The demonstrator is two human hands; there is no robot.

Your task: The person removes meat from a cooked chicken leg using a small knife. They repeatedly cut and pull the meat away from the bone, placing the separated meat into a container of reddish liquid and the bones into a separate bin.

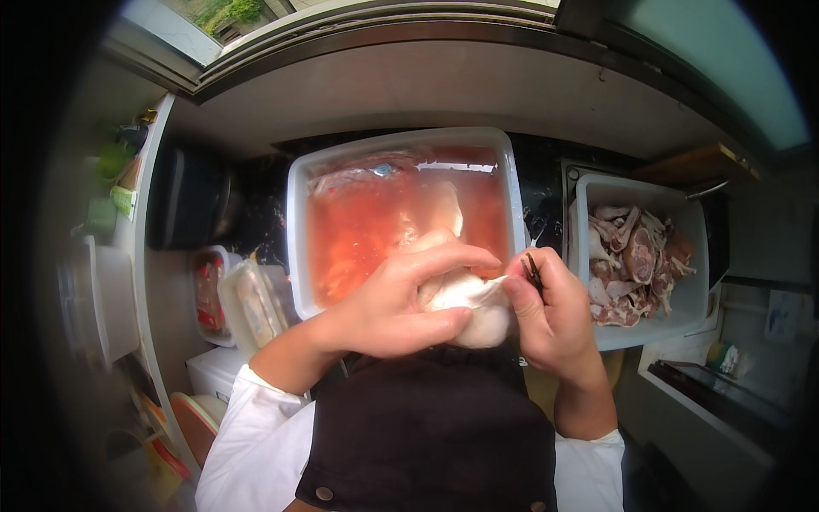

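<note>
My left hand is wrapped round a pale, skin-on piece of raw poultry, fingers over its top and thumb along its near side. Close against its right side, my right hand pinches a small dark tool with two thin arms, which looks like tweezers. The tool's tip is hidden by my fingers at the skin. Both hands are over the near edge of a white tub of cloudy red water. Pale meat shows in the water beyond my left hand.
On the right, a second tub holds a heap of raw poultry legs. Clear food containers stand left of the water tub, beside a white shelf. A wall and window frame rise behind.
</note>
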